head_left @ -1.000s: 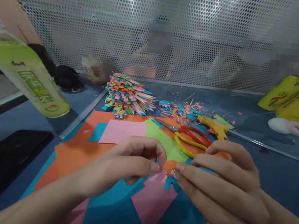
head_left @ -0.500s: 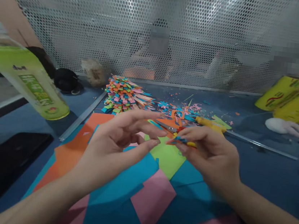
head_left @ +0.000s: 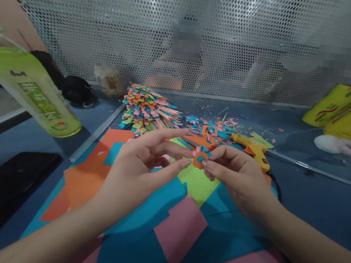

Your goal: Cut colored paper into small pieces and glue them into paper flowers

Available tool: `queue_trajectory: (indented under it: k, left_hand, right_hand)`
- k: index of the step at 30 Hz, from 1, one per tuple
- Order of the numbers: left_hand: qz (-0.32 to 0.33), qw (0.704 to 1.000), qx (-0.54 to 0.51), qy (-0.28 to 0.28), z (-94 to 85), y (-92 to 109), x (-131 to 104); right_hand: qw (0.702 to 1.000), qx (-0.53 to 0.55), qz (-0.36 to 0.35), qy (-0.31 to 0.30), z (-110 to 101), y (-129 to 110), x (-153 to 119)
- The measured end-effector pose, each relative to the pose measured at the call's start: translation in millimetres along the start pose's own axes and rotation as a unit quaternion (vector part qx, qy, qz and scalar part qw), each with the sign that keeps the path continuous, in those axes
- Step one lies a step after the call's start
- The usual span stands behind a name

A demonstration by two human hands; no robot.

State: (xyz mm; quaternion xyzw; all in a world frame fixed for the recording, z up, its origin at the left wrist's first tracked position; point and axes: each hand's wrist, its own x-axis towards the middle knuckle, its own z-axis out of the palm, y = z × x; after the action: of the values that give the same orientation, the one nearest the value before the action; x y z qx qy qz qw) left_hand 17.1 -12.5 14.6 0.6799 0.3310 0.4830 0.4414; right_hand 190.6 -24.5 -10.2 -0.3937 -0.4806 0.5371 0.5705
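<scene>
Between the thumb and fingers of my right hand (head_left: 240, 173) is a small paper flower (head_left: 201, 160), with an orange round part and blue and pink bits behind it. My left hand (head_left: 149, 158) hovers just left of the flower, thumb and fingers curved apart, with nothing visible between them. Scissors (head_left: 190, 141) lie behind the hands, partly hidden by them. Under both hands spread loose coloured paper sheets: blue (head_left: 140, 212), pink (head_left: 181, 230), orange (head_left: 86, 180) and lime green (head_left: 199, 183).
A layered paper cone (head_left: 143, 108) stands behind my left hand, beside paper scraps (head_left: 211, 125). A yellow glue gun (head_left: 254, 150) lies behind my right hand. At left are a green drink bottle (head_left: 45, 98) and a black phone (head_left: 26, 173); yellow packets (head_left: 335, 106) stand far right.
My right hand has turned the paper flower so its orange round face shows, and shifted slightly left. The left hand stays nearly in place. More of the glue gun shows.
</scene>
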Motion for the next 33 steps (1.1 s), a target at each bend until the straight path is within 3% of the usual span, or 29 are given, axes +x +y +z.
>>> queue_trajectory:
  k: [6,14,24,33]
  left_hand:
    - [0.054,0.995,0.088,0.016,2.8,-0.3,0.0]
    - [0.163,0.965,0.202,0.045,3.3,-1.1,-3.6]
    - [0.164,0.962,0.214,0.044,3.8,-0.7,-6.8]
    - [0.144,0.963,0.224,0.042,3.5,-1.8,-6.1]
  right_hand:
    - [1.0,0.001,0.008,0.0,1.0,-1.4,-1.6]
    - [0.999,0.011,0.03,-0.03,0.6,-0.8,-0.6]
    - [0.999,-0.018,0.016,-0.037,0.1,-1.1,-2.2]
    - [0.998,0.023,0.03,-0.055,-0.9,1.8,-3.6]
